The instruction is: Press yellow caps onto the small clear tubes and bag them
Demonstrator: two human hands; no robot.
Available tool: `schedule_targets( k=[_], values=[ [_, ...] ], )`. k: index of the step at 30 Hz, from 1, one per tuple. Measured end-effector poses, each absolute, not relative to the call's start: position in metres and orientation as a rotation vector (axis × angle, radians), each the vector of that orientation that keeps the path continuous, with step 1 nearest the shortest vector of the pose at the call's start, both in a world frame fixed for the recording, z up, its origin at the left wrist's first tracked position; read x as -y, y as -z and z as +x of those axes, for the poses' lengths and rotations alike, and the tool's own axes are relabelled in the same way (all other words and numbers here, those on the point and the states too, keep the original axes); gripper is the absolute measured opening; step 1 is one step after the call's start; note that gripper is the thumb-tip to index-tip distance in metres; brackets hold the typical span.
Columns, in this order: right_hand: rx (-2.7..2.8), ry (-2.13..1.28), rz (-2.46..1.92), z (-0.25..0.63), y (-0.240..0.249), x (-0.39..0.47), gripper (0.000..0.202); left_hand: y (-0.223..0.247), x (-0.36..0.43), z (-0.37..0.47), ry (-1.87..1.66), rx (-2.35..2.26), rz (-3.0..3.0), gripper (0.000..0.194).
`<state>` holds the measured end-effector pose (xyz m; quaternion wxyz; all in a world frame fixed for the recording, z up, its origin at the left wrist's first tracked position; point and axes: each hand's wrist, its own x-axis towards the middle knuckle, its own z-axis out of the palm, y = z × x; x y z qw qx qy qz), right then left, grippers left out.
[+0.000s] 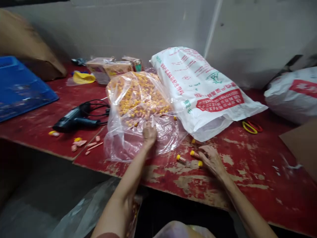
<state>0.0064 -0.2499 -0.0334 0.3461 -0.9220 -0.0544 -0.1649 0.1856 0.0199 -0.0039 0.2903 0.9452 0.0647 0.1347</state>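
My left hand [150, 134] reaches into the mouth of a clear plastic bag [119, 145]. Its fingers are blurred among the film and the pieces, so their grip is unclear. Inside the bag lies a heap of small pink pieces with yellow caps [141, 94]. On the red table, my right hand [213, 160] has its thumb and fingers closed around the end of a small yellow-capped tube [194, 153]. Close by lie another yellow-capped tube [182, 159] and a third one [199, 163], partly by the fingers.
A large white printed sack [198, 86] lies right of the bag, near yellow-and-red-handled scissors [250, 127]. To the left are a black heat gun [76, 119] with its cord, loose pink pieces [79, 143] and a blue crate [22, 87]. Small boxes [117, 67] stand behind.
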Motion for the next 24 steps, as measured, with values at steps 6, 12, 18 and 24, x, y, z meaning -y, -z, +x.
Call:
schedule_targets(
  k=[6,12,18,24],
  values=[
    [-0.207,0.712,-2.502,0.044,0.027,0.268,0.024,0.020,-0.032,0.230,-0.434,-0.162,2.761,0.032],
    [-0.183,0.593,-2.722,0.088,0.028,0.262,0.028,0.025,-0.046,0.232,-0.535,-0.149,2.835,0.031],
    [-0.362,0.633,-2.271,0.057,0.029,0.268,0.053,0.030,-0.056,0.239,-0.573,-0.073,2.880,0.037],
    [-0.526,0.517,-1.857,0.004,0.040,0.275,0.052,0.023,-0.055,0.258,-0.545,0.004,2.876,0.034]
  ],
)
